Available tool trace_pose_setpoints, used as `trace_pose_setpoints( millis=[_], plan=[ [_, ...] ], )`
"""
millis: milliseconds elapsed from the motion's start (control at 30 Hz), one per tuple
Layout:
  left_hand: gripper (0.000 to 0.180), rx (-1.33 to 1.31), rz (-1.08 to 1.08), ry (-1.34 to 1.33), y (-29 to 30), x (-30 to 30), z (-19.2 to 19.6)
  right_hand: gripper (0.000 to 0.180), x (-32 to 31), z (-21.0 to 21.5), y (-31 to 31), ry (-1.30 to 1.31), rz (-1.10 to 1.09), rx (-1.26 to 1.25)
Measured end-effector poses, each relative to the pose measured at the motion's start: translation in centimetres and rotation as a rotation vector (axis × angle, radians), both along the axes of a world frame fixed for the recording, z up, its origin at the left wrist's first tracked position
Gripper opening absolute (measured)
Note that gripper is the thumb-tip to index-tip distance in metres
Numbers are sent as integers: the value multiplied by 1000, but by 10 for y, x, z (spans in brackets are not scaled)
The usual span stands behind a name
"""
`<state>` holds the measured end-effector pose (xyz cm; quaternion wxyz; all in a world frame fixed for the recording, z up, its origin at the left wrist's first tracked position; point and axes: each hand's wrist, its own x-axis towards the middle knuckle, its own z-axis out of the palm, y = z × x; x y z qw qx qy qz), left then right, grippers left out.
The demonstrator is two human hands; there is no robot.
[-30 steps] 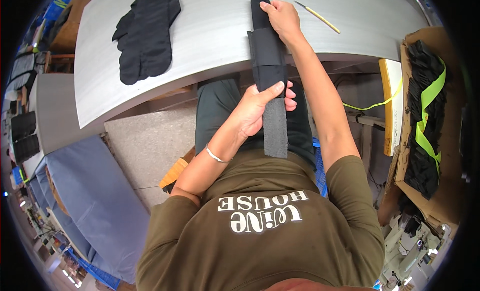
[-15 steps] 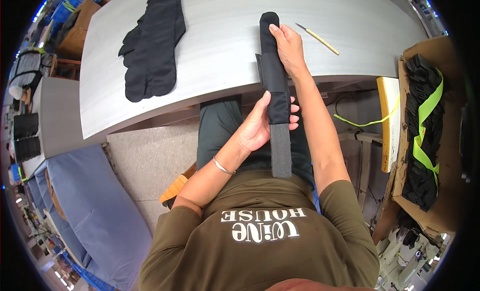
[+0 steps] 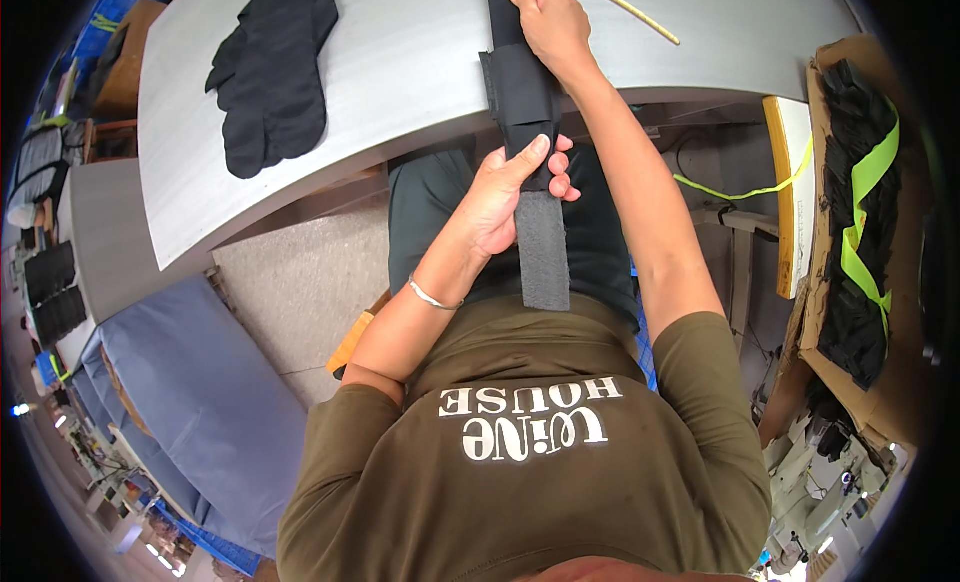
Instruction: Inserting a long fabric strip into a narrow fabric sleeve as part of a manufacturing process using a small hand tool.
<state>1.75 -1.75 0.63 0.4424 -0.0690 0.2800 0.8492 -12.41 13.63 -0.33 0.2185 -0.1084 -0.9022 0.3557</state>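
A long black fabric strap [image 3: 524,97] stretches between my hands, from over the table's edge toward my lap. My right hand [image 3: 555,27] is closed on its far part, with the thumb on top; the far end runs out of view. Nearer me, my left hand [image 3: 510,192] grips the strap, thumb above and fingertips showing on its right side. Past that grip, a grey fuzzy strip [image 3: 543,252], like hook-and-loop tape, hangs over my lap. A small dark flap [image 3: 490,82] sticks out from the strap's left edge.
Stacked black fabric pieces [image 3: 275,92] lie on the grey table [image 3: 400,52]. A thin tool with a yellow handle [image 3: 640,17] lies beyond my right hand. At right, a cardboard box [image 3: 815,322] holds black pieces and a lime-green ribbon [image 3: 855,222]. Blue-grey cloth [image 3: 200,392] covers something at left.
Both hands have moved a little away from me with the strap. The grey strip now faces up more broadly. The whole view has also shifted slightly.
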Motion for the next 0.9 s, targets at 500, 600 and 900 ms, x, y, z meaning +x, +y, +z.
trace_pose_setpoints(
  millis=[500,600,900],
  plan=[
    [107,270,-12,-198,-20,23,-5,39,-7,-8,11,23,7,-14],
    [103,224,-1,-162,-11,14,-17,38,-6,-9,7,63,14,12],
    [62,125,-110,-72,-4,-1,-11,32,-5,-9,-5,48,-65,217]
  ],
)
